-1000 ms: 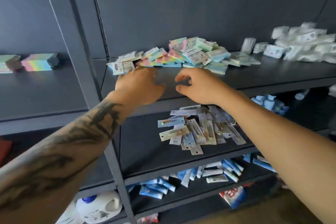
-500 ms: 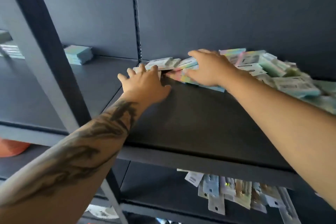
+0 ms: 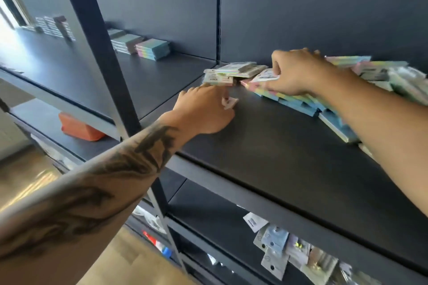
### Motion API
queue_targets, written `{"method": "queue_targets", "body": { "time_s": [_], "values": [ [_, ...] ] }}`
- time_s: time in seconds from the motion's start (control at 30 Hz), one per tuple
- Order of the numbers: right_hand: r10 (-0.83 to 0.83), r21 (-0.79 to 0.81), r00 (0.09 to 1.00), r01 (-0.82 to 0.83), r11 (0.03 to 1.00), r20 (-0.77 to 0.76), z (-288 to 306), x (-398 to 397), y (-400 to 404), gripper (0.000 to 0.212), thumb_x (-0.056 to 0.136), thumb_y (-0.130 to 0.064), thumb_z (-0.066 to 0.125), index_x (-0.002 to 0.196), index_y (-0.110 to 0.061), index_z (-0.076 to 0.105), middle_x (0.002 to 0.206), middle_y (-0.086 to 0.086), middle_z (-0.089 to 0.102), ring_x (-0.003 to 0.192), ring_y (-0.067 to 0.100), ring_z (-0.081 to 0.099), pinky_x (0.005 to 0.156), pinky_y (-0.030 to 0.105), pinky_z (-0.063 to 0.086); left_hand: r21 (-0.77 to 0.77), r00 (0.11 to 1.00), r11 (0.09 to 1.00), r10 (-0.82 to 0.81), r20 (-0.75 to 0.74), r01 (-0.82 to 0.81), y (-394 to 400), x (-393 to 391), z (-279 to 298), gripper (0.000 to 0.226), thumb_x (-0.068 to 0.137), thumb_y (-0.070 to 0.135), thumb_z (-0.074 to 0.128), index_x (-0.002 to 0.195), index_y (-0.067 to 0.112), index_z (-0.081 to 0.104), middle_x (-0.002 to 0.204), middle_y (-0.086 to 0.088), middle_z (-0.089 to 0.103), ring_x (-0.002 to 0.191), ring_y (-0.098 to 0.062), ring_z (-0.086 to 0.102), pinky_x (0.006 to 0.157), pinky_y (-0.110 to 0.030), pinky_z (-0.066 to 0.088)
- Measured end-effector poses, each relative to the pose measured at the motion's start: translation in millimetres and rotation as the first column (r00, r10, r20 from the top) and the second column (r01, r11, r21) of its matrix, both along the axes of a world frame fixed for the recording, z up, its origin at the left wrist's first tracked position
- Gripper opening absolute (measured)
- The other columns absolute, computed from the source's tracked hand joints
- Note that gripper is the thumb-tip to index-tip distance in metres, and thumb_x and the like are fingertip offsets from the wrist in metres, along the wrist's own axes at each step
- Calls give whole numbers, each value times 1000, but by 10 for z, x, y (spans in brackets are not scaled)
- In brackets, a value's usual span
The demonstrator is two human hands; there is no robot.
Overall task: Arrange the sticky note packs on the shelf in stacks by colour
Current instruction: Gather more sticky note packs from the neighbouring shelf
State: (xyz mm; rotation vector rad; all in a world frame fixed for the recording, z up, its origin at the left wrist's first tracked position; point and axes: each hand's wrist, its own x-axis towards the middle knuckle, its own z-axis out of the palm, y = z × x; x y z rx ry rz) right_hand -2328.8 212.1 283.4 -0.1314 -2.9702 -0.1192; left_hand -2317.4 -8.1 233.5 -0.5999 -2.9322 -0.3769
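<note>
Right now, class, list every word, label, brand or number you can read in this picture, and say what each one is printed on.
No text can be read.
White label on the pack pinched by the right hand: dark print, too blurred.
Labels on the sticky note packs by the left hand: too small.
Hang cards on the lower shelf: print marks only, unreadable.

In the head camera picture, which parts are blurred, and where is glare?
Head view: the pastel sticky note packs at right smear with motion blur, and so does the right hand; strong daylight washes out the far left of the dark metal shelf; the wide lens bends the upright post.
</note>
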Motion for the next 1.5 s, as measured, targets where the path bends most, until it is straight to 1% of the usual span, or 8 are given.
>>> {"method": "queue_targets", "body": {
  "time_s": [0.2, 0.47, 0.63, 0.77, 1.0, 1.13, 1.33, 1.5],
  "values": [
    [-12, -99, 999, 8, 995, -37, 8, 245, -263, 49, 72, -63, 74, 92, -27, 48, 117, 11, 64, 120, 37, 46, 90, 44, 32, 86, 997, 995, -50, 51, 45, -374, 455, 145, 40, 88, 39, 63, 127, 33, 63, 124, 4, 62, 115, -23, 56, 84, -32, 43],
    [98, -226, 989, -120, 967, -107, -83, 998, -1464, 48, 72, -64, 73, 102, -32, 53, 119, -2, 65, 115, 31, 48, 95, 42, 38, 248, 986, 960, -152, 61, 133, -1560, 1094, 114, 35, 82, 42, 66, 117, 42, 67, 107, 9, 67, 93, -16, 62, 78, -35, 57],
    [131, -408, 989, -150, 901, -74, -325, 1489, -2447, 40, 75, -53, 78, 102, -32, 57, 103, -10, 62, 101, 22, 55, 81, 37, 44, 275, 981, 947, -189, 51, 168, -2704, 1231, -29, 30, 84, 41, 69, 113, 40, 69, 92, 18, 64, 83, -4, 60, 69, -21, 45],
    [176, -388, 983, -179, 904, -43, -457, 1537, -3304, 43, 74, -58, 74, 106, -36, 55, 111, -7, 62, 110, 22, 46, 96, 44, 42, 275, 983, 952, -162, 82, 133, -3581, 1111, -190, 35, 81, 41, 70, 116, 38, 71, 112, 12, 70, 100, -13, 64, 86, -29, 52],
    [272, -384, 957, -288, 877, -96, -437, 907, -4576, 43, 81, -58, 71, 114, -38, 52, 123, -5, 58, 117, 22, 43, 99, 43, 38, 291, 995, 956, -49, 91, 21, -4782, 598, -226, 30, 89, 31, 72, 118, 38, 69, 109, 10, 68, 91, -13, 65, 72, -25, 50],
    [311, -392, 942, -337, 856, -129, -475, 327, -5091, 44, 80, -57, 71, 116, -38, 52, 125, -3, 57, 117, 22, 44, 103, 44, 36, 313, 995, 947, 51, 90, -77, -5331, 149, -266, 22, 91, 36, 72, 111, 43, 66, 87, 16, 59, 72, -4, 55, 60, -24, 41],
    [306, -407, 946, -324, 854, -112, -399, -749, -5330, 45, 75, -59, 72, 112, -42, 51, 126, -3, 58, 120, 24, 47, 98, 41, 35, 326, 986, 930, 155, 66, -168, -5632, -664, -225, 29, 87, 39, 73, 116, 38, 69, 99, 5, 67, 80, -18, 62, 71, -33, 54],
    [247, -432, 962, -274, 859, -118, -315, -1547, -5182, 42, 74, -53, 76, 108, -41, 54, 124, -1, 61, 116, 26, 53, 104, 47, 42, 318, 991, 940, 135, -10, -125, -5459, -1528, 72, 22, 86, 44, 71, 107, 39, 70, 101, 7, 69, 77, -12, 63, 61, -25, 48]
  ]
}}
